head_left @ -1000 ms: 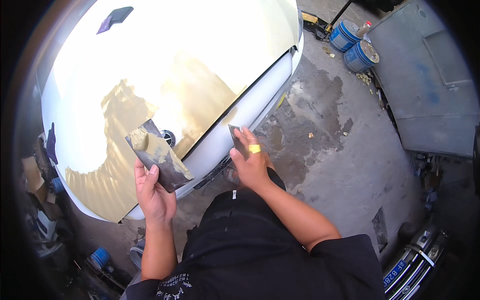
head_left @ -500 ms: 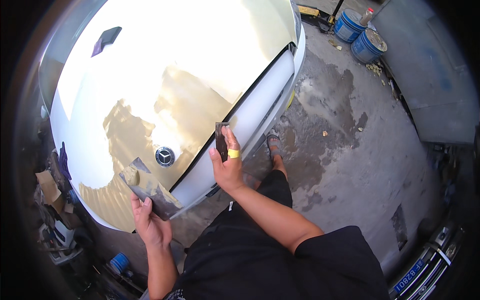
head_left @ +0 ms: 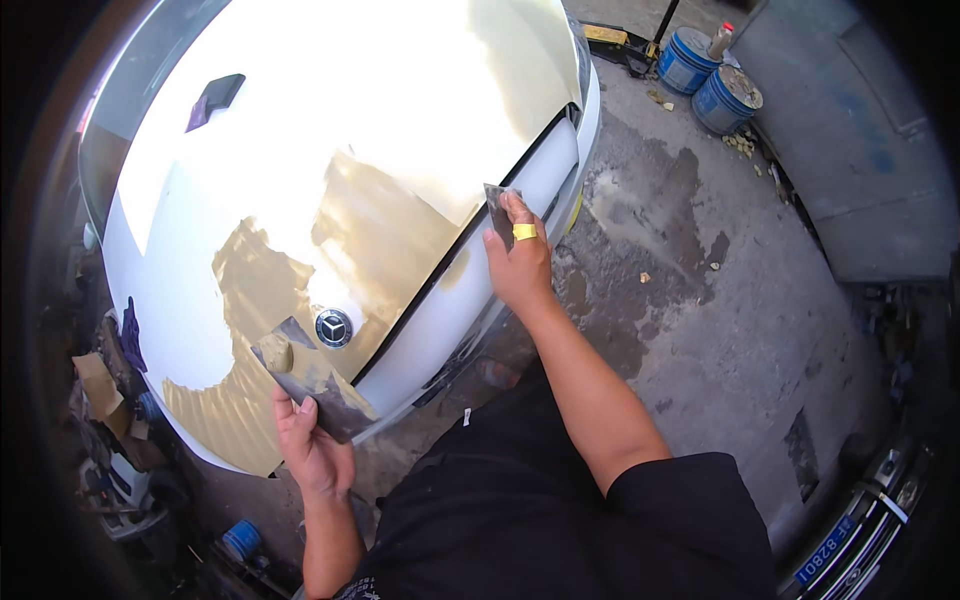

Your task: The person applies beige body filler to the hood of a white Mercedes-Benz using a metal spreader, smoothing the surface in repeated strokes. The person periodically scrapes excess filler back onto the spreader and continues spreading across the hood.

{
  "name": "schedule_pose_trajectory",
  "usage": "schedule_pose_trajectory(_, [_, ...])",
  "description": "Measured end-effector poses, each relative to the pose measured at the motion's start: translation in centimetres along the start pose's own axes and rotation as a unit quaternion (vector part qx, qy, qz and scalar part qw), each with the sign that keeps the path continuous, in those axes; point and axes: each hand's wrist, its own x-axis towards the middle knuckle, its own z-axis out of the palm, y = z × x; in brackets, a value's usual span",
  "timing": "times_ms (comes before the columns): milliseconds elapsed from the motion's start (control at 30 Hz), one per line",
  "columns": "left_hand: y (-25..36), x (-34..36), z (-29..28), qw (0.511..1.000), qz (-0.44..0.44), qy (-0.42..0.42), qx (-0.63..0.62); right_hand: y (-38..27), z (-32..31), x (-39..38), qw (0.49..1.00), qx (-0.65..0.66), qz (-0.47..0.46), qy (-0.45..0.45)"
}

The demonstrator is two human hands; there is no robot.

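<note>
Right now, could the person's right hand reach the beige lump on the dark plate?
Probably yes: the beige lump sits uncovered on the dark plate in the left hand, and nothing visible stands between it and the right hand, which holds a scraper.

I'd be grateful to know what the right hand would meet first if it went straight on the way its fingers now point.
The right hand would probably bring its flat scraper to the car hood first, near the hood's edge; depth is unclear, so it might instead pass just above.
</note>
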Motion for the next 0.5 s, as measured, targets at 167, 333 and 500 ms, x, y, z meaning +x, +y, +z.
schedule_pose_trajectory(167, [-1.3,0.5,-0.1,0.999,-0.03,-0.001,-0.04,-3.8,-1.5,-7.5,0.974,0.028,-0.07,-0.213])
schedule_pose_trajectory(333, [-2.9,0.8,3.3,0.989,-0.08,0.006,-0.124,-11.3,-6.4,-8.0,0.846,0.414,0.067,-0.33])
schedule_pose_trajectory(500, [-2.2,1.5,7.4,0.988,0.017,0.012,-0.151,-10.2,-9.6,-5.1,0.875,0.259,-0.014,-0.41])
